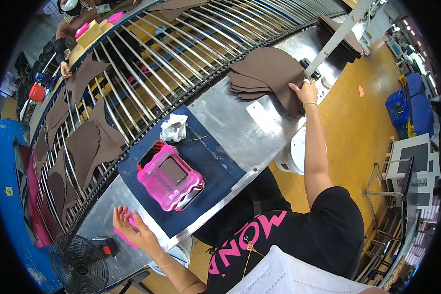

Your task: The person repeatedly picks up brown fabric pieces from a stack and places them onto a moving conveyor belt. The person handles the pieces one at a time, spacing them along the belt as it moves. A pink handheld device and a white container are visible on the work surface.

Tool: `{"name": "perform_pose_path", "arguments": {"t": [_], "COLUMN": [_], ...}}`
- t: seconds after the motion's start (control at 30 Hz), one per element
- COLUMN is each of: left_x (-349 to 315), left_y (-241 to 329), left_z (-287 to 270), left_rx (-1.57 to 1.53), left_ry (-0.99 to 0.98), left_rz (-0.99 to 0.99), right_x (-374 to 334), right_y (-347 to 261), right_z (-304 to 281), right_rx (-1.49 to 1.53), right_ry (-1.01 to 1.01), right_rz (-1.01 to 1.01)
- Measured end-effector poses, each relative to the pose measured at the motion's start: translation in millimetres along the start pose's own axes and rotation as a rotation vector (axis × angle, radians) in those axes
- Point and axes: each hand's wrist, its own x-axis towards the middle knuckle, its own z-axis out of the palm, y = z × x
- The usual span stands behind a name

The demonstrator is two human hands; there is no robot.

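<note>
At the far right end of the metal table, my right hand (306,92) is closed at the edge of a brown flat piece (279,68), thumb on top. The piece lies over a fanned stack of like pieces (250,83). My left hand (137,234) is above the table's near left end, thumb and fingers apart, beside a bright pink item (126,232) partly hidden by it. Between my hands, a pink plastic basket (157,171) with a small brown block (172,170) in it rests on a dark blue mat (215,169).
A black fan (79,264) stands at the near left. Crumpled white paper (174,128) lies on the mat. Beyond runs a roller conveyor (181,63) carrying brown pieces (83,147); another person's hand (65,69) is across it. A metal bar (338,36) slants above the right end.
</note>
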Motion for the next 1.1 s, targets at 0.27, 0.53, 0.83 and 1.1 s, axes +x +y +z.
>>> {"name": "perform_pose_path", "arguments": {"t": [0.27,0.53,0.83,1.1], "left_x": [-9.8,11.2,72.2,85.7], "left_y": [11.7,15.5,58.5,73.1], "left_z": [-1.7,-4.5,0.7,-53.8], "left_rx": [0.012,0.028,-0.165,-0.492], "left_ry": [0.005,0.022,0.040,-0.315], "left_rz": [0.004,0.128,0.277,-0.308], "right_x": [-10.2,-60.0,-166.7,-219.8], "right_y": [-10.9,-65.6,-193.1,-246.3], "right_z": [0.7,-60.5,-179.3,-172.8], "right_rx": [0.306,0.470,1.262,1.358], "right_ry": [0.296,0.255,-0.103,-0.499], "right_rz": [-0.109,-0.615,-1.245,-1.446]}}
